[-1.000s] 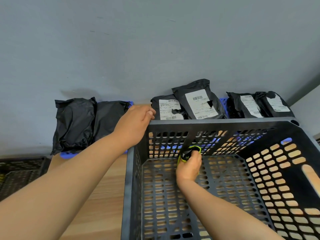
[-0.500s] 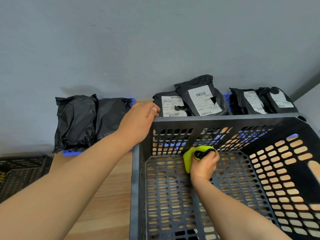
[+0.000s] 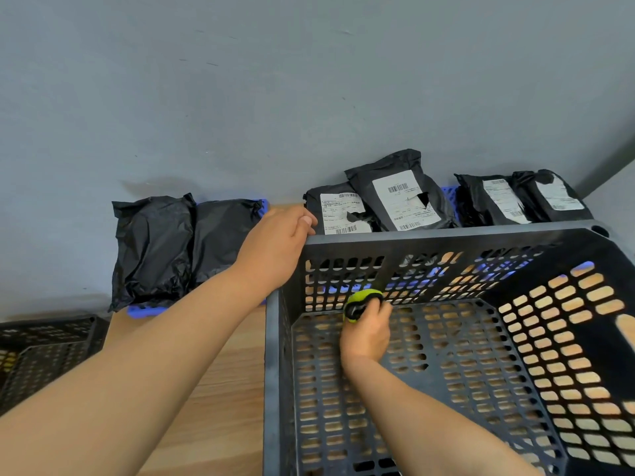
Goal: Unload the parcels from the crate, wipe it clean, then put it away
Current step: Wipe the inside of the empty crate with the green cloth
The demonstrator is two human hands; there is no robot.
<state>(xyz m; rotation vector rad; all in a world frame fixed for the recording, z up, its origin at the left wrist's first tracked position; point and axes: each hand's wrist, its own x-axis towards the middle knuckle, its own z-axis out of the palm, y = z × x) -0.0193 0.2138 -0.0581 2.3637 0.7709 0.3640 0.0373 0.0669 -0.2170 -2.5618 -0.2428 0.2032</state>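
Parcels (image 3: 398, 201), six, line wall (image 3: 309, 97); left hand (image 3: 275, 249) grips crate (image 3: 446, 236) rim; right hand (image 3: 366, 333) clutches cloth (image 3: 362, 298).

Four black parcels (image 3: 381, 166) are carrying white shipping labels (image 3: 395, 207) with barcodes (image 3: 398, 187). The printed lines are showing too small and blurred; no word, number or brand is proving legible.

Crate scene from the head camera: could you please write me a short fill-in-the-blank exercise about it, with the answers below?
1. The hand gripping the crate at its rim is the ____ one.
2. The right hand holds the yellow-green cloth ____ the crate.
3. The black parcels stand behind the crate, along the grey ____.

Missing words: left; inside; wall.
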